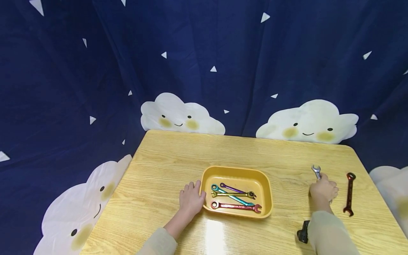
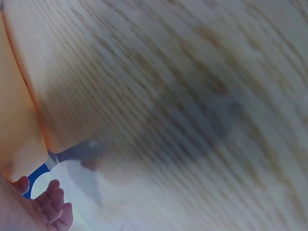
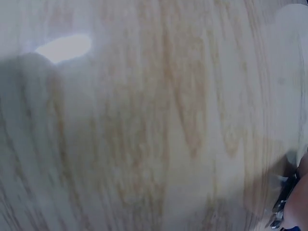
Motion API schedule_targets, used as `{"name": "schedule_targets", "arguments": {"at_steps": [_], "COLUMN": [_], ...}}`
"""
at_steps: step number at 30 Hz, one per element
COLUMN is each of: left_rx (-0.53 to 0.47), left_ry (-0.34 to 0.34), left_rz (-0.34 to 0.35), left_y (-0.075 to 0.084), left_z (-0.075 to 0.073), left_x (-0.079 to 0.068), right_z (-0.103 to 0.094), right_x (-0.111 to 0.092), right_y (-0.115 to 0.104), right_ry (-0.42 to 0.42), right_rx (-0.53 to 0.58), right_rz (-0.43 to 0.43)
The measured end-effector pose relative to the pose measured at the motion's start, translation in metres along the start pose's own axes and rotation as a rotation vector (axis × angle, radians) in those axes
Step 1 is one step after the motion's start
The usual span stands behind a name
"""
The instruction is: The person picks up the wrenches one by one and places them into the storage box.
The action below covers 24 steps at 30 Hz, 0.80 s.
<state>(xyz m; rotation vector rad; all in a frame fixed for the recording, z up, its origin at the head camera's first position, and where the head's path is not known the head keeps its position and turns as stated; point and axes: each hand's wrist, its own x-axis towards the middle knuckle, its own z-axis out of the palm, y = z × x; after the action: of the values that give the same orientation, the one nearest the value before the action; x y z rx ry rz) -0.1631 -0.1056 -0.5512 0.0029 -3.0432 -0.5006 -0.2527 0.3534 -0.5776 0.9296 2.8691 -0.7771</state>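
My left hand (image 1: 191, 198) is at the left side of a yellow plastic basin (image 1: 270, 184), its thumb right at the rim. In the left wrist view, the fingers (image 2: 55, 204) lie beside the basin's orange-looking wall (image 2: 21, 110), loosely bent. Over to the right, my right hand (image 1: 323, 191) grips a silver wrench (image 1: 316, 170) about its middle, and the open-jawed end sticks out past the fingers. Part of this wrench (image 3: 284, 202) also shows at the right wrist view's lower right edge. Further right lies a dark red combination wrench (image 1: 349, 194).
Inside the basin lie several wrenches: a purple one (image 1: 234, 188), a teal one (image 1: 239, 200), a gold one (image 1: 231, 194) and a red one (image 1: 236, 206), partly crossing. The wooden table (image 1: 165, 159) ends at a dark blue curtain (image 1: 191, 42) with clouds.
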Motion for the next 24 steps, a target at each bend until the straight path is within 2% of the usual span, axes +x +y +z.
{"name": "schedule_targets", "arguments": {"at_steps": [10, 17, 24], "left_rx": [0.003, -0.013, -0.006], "left_ry": [0.004, -0.005, -0.010], "left_rz": [0.005, 0.000, -0.005], "left_y": [0.000, 0.000, 0.000], "left_z": [-0.001, -0.002, -0.001], "left_x": [0.000, 0.000, -0.001], "right_z": [0.001, 0.002, 0.003], "right_x": [-0.004, -0.009, -0.012], "right_y": [0.003, 0.006, 0.009], "right_ry": [0.007, 0.015, 0.052], "right_rx": [-0.015, -0.053, 0.008], "right_rz": [-0.045, -0.107, -0.150]}}
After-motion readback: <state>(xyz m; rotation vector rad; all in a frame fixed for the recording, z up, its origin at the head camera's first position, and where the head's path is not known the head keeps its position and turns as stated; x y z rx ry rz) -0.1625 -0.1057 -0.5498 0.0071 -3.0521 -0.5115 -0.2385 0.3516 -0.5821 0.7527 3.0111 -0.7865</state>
